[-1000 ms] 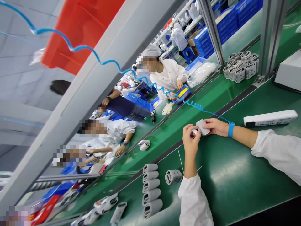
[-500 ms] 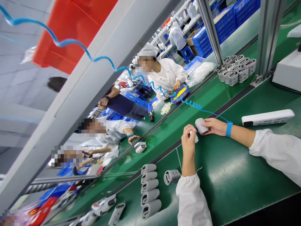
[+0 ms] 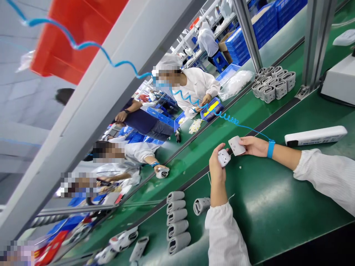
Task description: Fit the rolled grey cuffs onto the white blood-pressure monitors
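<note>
My left hand (image 3: 217, 159) was closed around a small white plastic housing (image 3: 224, 158), its fingers curled behind it. My right hand (image 3: 256, 146) held a pale grey shell (image 3: 236, 145) at the fingertips, partly open. The two pieces were just apart, held above the green bench (image 3: 266, 218). A blue wrist strap (image 3: 271, 149) circled my right wrist, and its coiled blue cord (image 3: 230, 120) ran off across the bench. Just beyond my left forearm lay a grey sleeve (image 3: 201, 205), beside a row of five more (image 3: 176, 221). Past my right hand sat a long white device (image 3: 315, 135), and farther off a white box (image 3: 340, 79) stood near a cluster of grey sleeves (image 3: 273, 85). Across the bench, a co-worker's hand (image 3: 159, 168) rested on a white piece (image 3: 162, 173), and another co-worker's hands (image 3: 201, 104) were at a blue tray (image 3: 212, 109).
</note>
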Demonstrator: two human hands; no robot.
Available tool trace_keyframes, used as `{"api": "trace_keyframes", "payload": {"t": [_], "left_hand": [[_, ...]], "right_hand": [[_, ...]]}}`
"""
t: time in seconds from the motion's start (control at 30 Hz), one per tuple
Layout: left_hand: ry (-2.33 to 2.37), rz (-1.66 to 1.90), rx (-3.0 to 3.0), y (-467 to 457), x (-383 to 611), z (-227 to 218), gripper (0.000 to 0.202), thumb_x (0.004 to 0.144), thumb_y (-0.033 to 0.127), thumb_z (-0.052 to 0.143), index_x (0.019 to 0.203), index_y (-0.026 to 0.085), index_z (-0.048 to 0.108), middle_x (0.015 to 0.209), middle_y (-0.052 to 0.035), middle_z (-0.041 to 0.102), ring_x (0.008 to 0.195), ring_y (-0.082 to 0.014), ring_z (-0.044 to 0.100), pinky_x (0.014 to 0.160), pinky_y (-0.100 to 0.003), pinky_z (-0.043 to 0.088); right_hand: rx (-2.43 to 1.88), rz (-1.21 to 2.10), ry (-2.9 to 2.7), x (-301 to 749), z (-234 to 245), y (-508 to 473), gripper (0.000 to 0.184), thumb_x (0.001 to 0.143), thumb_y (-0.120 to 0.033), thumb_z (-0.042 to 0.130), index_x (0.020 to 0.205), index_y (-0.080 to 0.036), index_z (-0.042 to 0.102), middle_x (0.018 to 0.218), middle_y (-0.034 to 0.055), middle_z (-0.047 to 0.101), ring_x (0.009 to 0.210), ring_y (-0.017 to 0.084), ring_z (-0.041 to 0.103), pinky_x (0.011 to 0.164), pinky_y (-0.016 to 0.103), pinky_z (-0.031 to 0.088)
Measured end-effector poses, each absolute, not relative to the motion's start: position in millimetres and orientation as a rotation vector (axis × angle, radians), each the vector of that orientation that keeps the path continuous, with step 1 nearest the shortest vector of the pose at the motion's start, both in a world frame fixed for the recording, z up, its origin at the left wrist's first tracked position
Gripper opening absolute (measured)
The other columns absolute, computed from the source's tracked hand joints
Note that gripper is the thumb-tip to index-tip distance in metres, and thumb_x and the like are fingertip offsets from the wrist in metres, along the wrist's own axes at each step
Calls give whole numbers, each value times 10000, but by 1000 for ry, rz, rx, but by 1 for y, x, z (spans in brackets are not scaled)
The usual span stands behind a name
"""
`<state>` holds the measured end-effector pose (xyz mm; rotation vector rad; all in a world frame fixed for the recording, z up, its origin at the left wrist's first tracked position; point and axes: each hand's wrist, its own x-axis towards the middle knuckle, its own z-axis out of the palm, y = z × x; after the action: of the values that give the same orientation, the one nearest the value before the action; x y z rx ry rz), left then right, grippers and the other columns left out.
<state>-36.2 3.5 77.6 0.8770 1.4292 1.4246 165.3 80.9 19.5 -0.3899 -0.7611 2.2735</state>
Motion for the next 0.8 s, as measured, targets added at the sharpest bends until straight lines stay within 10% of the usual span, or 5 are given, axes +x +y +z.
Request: {"api": "trace_keyframes", "payload": {"t": [0.23, 0.8], "left_hand": [[1337, 1470, 865, 2, -22, 79, 661, 1004, 750, 685, 1314, 188, 839, 1536, -201, 733, 1495, -388, 647, 1210, -501, 535], [1542, 1360, 1212, -8, -12, 84, 825, 1072, 856, 466, 1421, 185, 795, 1546, -170, 737, 1431, -341, 707, 1192, -437, 567]], "right_hand": [[-420, 2257, -937, 163, 17, 77, 519, 834, -318, 1006, 1287, -170, 800, 1279, 124, 825, 1122, 255, 801, 947, 350, 694], [-479, 2207, -1002, 161, 23, 72, 550, 736, -318, 1083, 1167, -171, 775, 1174, 90, 817, 1054, 226, 796, 841, 304, 706]]}}
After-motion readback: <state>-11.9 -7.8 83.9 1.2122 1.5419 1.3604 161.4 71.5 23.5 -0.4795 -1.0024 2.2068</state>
